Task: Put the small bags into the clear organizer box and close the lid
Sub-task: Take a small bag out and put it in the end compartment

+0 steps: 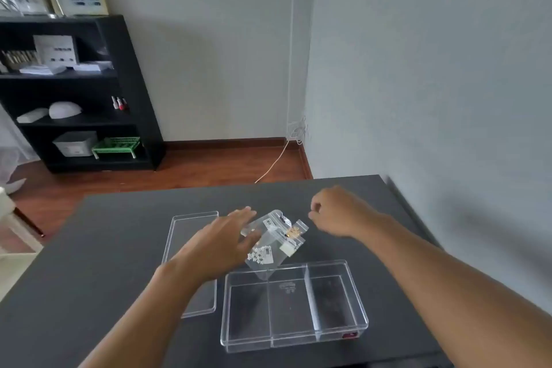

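Observation:
A clear organizer box (294, 337) with three compartments stands open on the dark table, all compartments bare. Its clear lid (194, 218) lies flat to the left, partly under my left forearm. Several small clear bags (274, 240) with white and gold contents are bunched just beyond the box's far edge. My left hand (221, 243) grips this bunch from the left, thumb under, fingers stretched over the top. My right hand (334, 212) hovers to the right of the bags, fingers curled loosely with nothing in them, apart from the bags.
The dark table (89, 293) ends near a grey wall on the right. Beyond it lies a wooden floor with a black shelf unit (128, 92) holding bins and small items, and a white cable (274, 161) along the corner.

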